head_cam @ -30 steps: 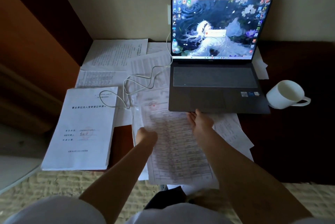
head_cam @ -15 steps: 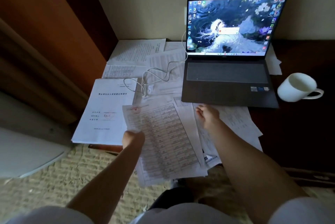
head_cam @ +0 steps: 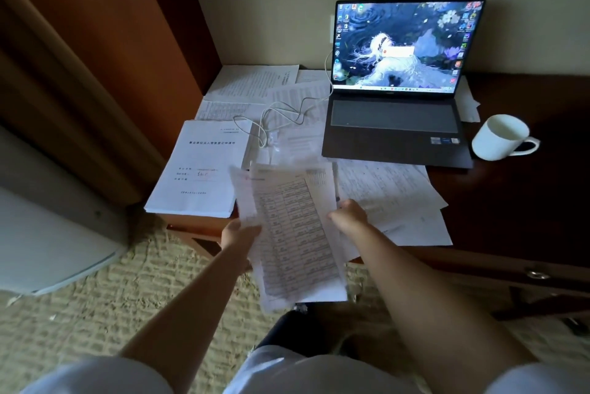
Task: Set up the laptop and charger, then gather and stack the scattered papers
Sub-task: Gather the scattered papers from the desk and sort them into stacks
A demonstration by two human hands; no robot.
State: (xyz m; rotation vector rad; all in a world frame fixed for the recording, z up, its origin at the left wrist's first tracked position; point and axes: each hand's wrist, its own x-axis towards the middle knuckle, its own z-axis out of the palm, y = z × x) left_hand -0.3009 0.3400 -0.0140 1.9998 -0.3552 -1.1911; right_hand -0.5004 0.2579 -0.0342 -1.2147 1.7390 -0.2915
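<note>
The open laptop (head_cam: 396, 125) stands on the dark desk (head_cam: 526, 202) with its screen lit. A white charger cable (head_cam: 281, 115) runs from its left side and coils over loose papers. Both hands hold a few printed table sheets (head_cam: 293, 234) lifted off the desk's front edge: my left hand (head_cam: 238, 232) grips their left edge, my right hand (head_cam: 349, 216) grips their right edge. A thick white document stack (head_cam: 204, 170) lies at the desk's left. More scattered sheets (head_cam: 392, 199) lie in front of the laptop, and others (head_cam: 255, 84) at the back left.
A white mug (head_cam: 501, 138) stands to the right of the laptop. A wooden panel (head_cam: 95, 58) rises at the left, with a white rounded object (head_cam: 48, 243) below it. Patterned carpet (head_cam: 95, 298) covers the floor. A desk drawer knob (head_cam: 538, 275) shows at the right.
Both hands have lifted the table sheets off the desk and drawn them toward me. My right hand left the laptop's front edge and took the sheets' right side. The view swung left.
</note>
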